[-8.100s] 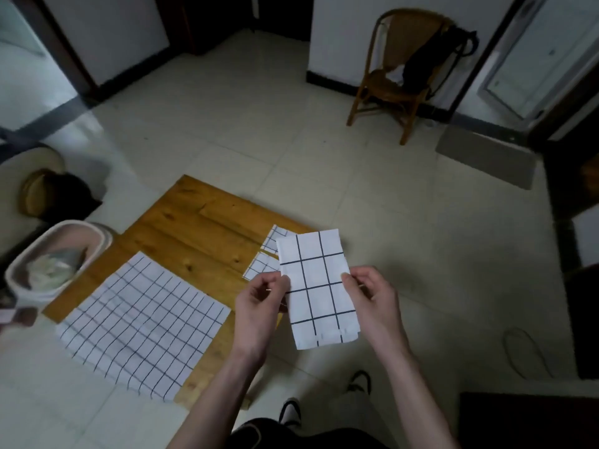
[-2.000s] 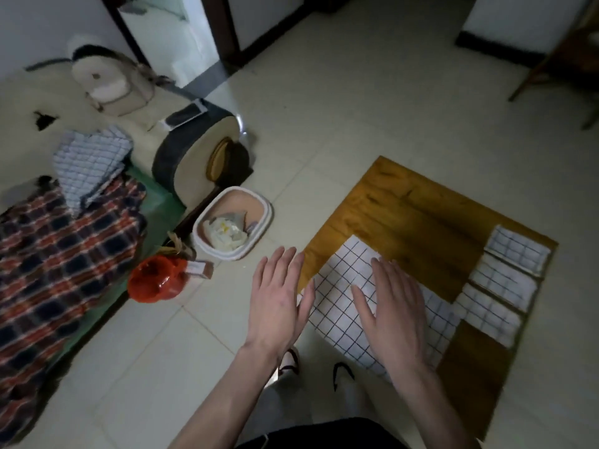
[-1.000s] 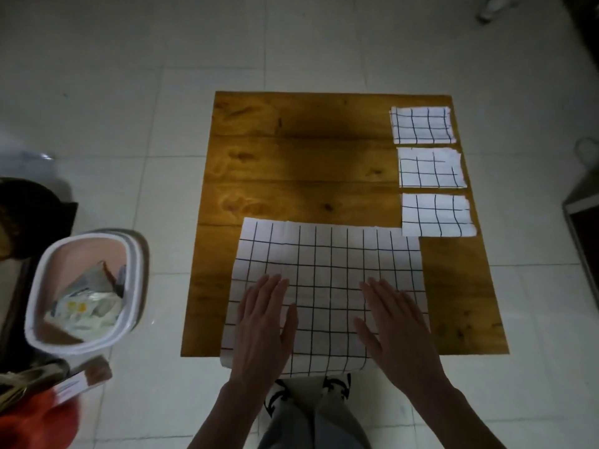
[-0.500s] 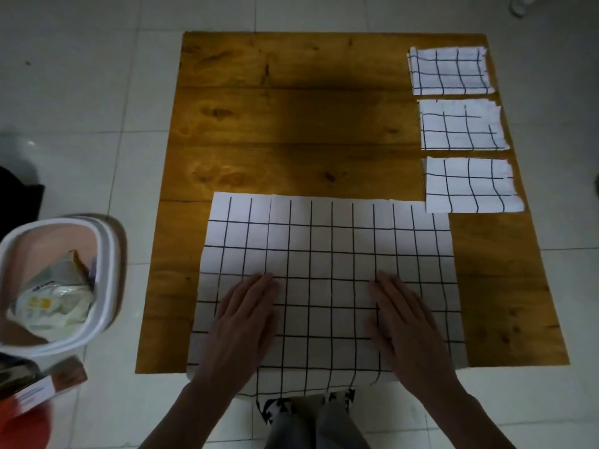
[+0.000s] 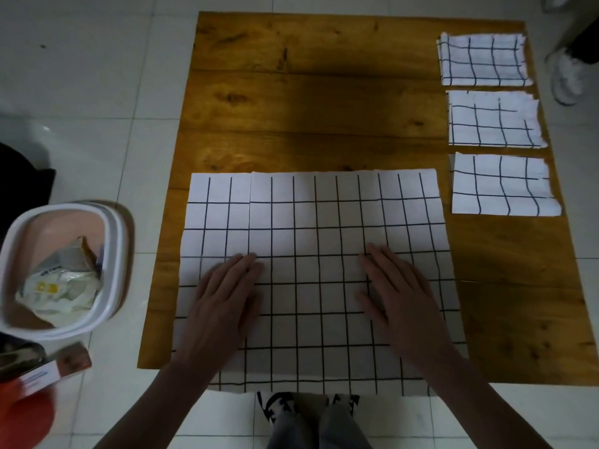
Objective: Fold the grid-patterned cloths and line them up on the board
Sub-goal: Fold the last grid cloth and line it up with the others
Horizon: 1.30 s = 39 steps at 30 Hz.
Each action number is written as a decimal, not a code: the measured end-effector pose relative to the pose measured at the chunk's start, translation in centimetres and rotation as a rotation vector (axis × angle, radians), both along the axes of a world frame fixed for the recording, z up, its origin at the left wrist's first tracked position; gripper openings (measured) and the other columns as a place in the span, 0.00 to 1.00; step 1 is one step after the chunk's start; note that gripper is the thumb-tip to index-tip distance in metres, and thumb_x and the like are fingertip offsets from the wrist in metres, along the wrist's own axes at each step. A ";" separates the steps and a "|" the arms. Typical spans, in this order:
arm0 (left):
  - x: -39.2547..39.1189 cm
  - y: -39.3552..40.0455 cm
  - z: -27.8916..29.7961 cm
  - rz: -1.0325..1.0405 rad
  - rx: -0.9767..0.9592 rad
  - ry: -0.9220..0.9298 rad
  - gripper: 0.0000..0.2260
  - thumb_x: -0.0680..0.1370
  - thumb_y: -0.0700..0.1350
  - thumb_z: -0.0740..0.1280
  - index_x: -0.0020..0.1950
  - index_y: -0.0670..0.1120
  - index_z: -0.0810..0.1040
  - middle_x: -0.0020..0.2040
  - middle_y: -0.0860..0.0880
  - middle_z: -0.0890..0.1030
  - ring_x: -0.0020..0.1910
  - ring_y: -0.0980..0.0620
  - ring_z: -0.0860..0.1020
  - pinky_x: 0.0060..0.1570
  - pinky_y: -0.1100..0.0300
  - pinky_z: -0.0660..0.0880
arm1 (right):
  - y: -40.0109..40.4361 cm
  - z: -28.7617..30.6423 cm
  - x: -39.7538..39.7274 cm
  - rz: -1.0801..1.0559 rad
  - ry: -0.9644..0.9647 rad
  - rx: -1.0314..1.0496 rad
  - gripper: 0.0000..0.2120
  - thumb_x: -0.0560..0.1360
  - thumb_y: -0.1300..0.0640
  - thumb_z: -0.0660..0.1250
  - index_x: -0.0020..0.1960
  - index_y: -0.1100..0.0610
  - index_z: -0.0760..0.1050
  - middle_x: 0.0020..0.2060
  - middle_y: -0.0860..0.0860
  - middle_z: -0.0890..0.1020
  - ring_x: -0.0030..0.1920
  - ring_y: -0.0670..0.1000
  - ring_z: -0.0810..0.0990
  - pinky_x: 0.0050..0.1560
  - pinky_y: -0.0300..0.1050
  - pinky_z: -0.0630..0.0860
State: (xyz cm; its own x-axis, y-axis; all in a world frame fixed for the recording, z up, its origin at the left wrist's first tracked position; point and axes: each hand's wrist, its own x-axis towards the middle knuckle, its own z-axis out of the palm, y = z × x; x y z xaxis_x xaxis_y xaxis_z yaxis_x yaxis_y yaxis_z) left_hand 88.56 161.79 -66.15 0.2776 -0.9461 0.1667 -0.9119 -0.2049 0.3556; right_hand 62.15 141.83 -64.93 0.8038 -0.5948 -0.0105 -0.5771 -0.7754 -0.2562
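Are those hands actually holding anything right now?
No. The left hand and right hand lie flat, palms down, on the unfolded cloth, gripping nothing.

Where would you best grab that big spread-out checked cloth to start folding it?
Probably the two near corners of the unfolded grid cloth, from the person's side. That edge overhangs the wooden board, so fingers can slip under. The left hand and right hand lie flat on it.

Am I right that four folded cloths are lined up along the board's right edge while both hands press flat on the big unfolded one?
Not quite: the head view shows three folded cloths along the board's right edge, not four. The rest holds: the left hand and right hand lie flat on the unfolded cloth.
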 end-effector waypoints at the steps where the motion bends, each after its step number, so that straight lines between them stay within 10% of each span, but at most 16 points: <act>1: 0.3 -0.1 0.0 0.005 0.001 0.003 0.21 0.85 0.51 0.60 0.75 0.42 0.75 0.76 0.43 0.74 0.78 0.43 0.69 0.77 0.44 0.65 | -0.2 0.0 0.3 0.010 -0.008 -0.008 0.28 0.85 0.41 0.53 0.79 0.55 0.66 0.80 0.54 0.65 0.81 0.54 0.60 0.79 0.54 0.56; 11: 1.9 -0.6 1.4 0.060 -0.035 0.032 0.14 0.84 0.48 0.64 0.61 0.43 0.84 0.63 0.45 0.82 0.65 0.45 0.79 0.66 0.48 0.73 | -1.8 1.0 2.9 0.048 -0.159 -0.138 0.15 0.79 0.50 0.63 0.55 0.56 0.85 0.56 0.53 0.82 0.57 0.54 0.76 0.63 0.48 0.67; 19: 5.2 -0.7 3.7 -0.032 0.036 0.054 0.09 0.83 0.47 0.64 0.56 0.44 0.82 0.54 0.48 0.81 0.55 0.47 0.79 0.58 0.55 0.71 | -4.4 3.8 3.7 0.228 -0.143 -0.093 0.15 0.82 0.52 0.60 0.57 0.59 0.80 0.54 0.57 0.81 0.54 0.57 0.81 0.56 0.54 0.80; 26: 9.3 -2.4 7.6 -0.097 0.058 0.052 0.09 0.84 0.45 0.60 0.56 0.43 0.78 0.48 0.45 0.79 0.44 0.49 0.77 0.41 0.52 0.77 | -9.0 7.9 4.4 0.328 -0.179 -0.091 0.08 0.81 0.60 0.68 0.58 0.60 0.81 0.50 0.55 0.82 0.49 0.49 0.79 0.47 0.38 0.74; 31: 11.1 -4.6 10.8 -0.041 0.059 0.005 0.11 0.83 0.46 0.58 0.59 0.44 0.77 0.50 0.46 0.80 0.47 0.49 0.76 0.42 0.55 0.75 | -11.4 10.8 5.5 0.359 -0.210 -0.172 0.10 0.82 0.58 0.67 0.57 0.62 0.82 0.48 0.57 0.83 0.44 0.56 0.83 0.38 0.53 0.83; 39: 13.5 -6.5 16.0 -0.021 -0.003 -0.107 0.11 0.83 0.42 0.60 0.59 0.40 0.79 0.50 0.43 0.79 0.47 0.44 0.77 0.44 0.52 0.75 | -14.3 16.4 6.0 0.350 -0.184 -0.252 0.14 0.83 0.49 0.63 0.52 0.58 0.82 0.42 0.52 0.83 0.36 0.51 0.83 0.32 0.45 0.80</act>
